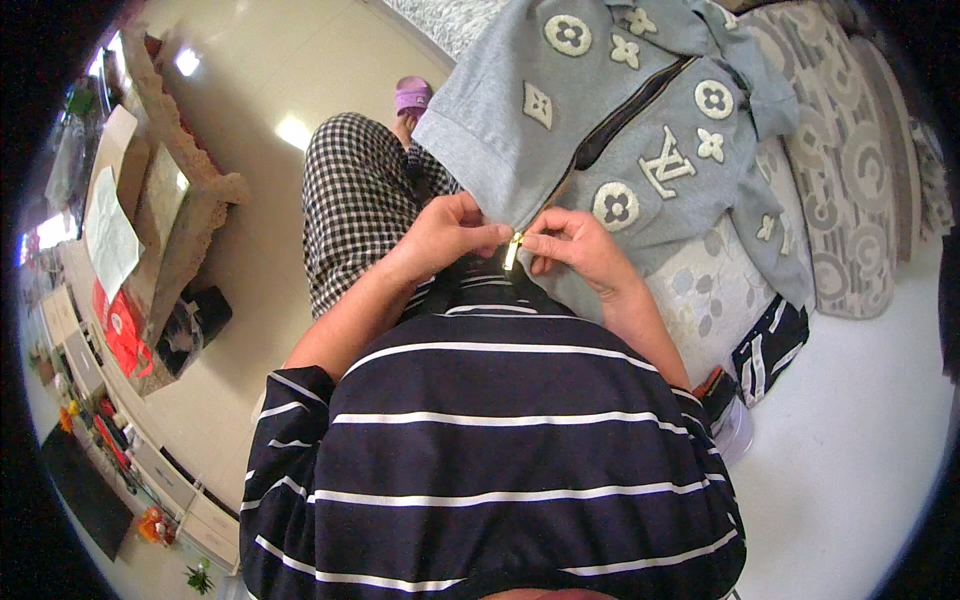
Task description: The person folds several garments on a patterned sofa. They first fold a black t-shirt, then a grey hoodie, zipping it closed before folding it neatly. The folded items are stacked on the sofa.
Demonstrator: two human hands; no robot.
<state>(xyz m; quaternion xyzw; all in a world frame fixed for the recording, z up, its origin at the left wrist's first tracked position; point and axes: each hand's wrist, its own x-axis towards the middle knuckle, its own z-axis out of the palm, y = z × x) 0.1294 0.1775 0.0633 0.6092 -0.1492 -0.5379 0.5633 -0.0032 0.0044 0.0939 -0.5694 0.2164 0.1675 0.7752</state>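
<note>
A grey zip-up jacket (517,180) with fluffy white flower and letter patches lies spread before me, over my lap and the seat. Its front zipper is joined at the lower hem, and the two sides gape apart further up, showing a dark strip. My left hand (459,225) pinches the hem on one side of the zipper's end. From the other side, my right hand (566,241) grips the hem edge between thumb and fingers. The gold zipper pull (514,252) hangs between both thumbs, at the bottom of the zipper.
A patterned cushion (847,165) leans at the right on a floral seat cover (694,300). Black-and-white cloth (772,349) and a translucent container (733,431) are near my right elbow. Left stands a table with a lace-edged cover (217,187), a red bag (120,330) and white paper (112,232).
</note>
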